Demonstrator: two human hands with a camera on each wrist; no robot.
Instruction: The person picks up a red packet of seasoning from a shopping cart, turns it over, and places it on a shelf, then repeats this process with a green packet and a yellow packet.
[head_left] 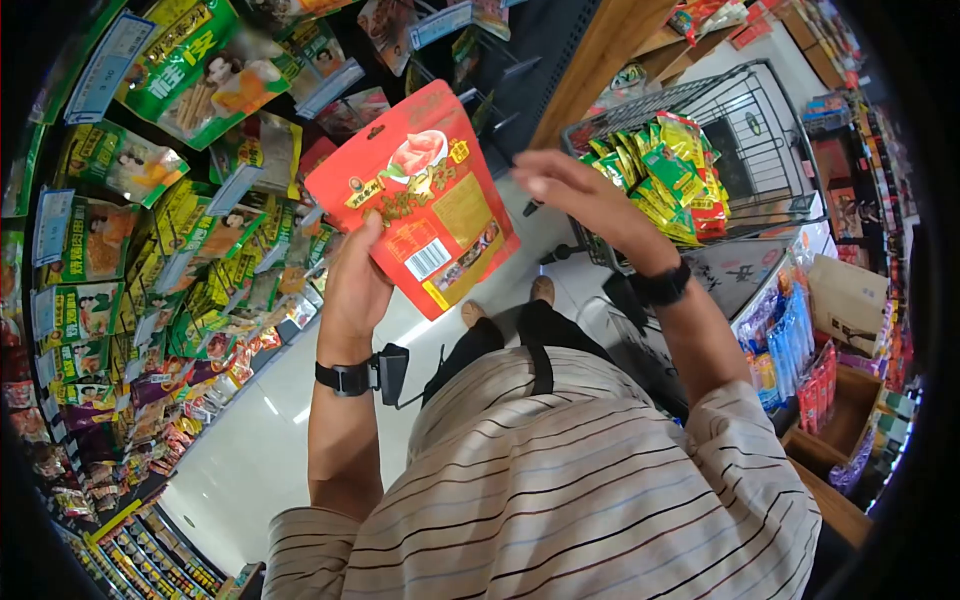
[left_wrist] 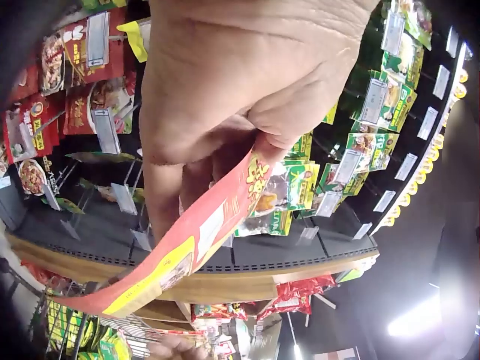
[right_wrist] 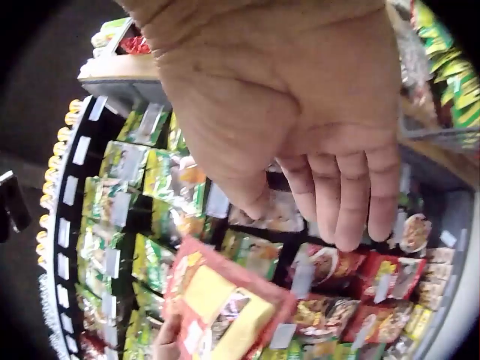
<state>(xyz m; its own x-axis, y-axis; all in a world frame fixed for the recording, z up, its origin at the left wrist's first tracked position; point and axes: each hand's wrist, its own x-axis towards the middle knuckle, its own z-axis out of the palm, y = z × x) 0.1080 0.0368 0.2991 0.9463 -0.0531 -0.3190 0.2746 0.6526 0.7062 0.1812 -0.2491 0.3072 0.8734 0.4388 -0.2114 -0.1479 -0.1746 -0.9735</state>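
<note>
Packet, red and upright with its printed back towards the head camera, is the thing in hand [head_left: 430, 200]. It is raised beside the hanging rack; the left hand [head_left: 357, 285] pinches its lower left side, thumb on the printed face and fingers behind. The right hand [head_left: 590, 200] is open and holds nothing, its fingers apart from the packet, on the side nearer the shopping cart [head_left: 753, 122]. The step looks like holding the packet up to view. Moving it on would call for a steady left-hand pinch, and, if the right hand shared the load, a light grip on the free edge; the pouch looks bendy and could fold or swing.

Green and yellow packets [head_left: 670, 175] lie heaped in the wire cart. On the person's left, bagged foods [head_left: 90, 245] hang in close rows with price tags [head_left: 105, 68] jutting out in front. Below, the pale floor [head_left: 240, 430] is glossy and catches strips of light. Past the cart, a cardboard box [head_left: 845, 300] sits among bright packaged goods. The room looks like a shop aisle.
</note>
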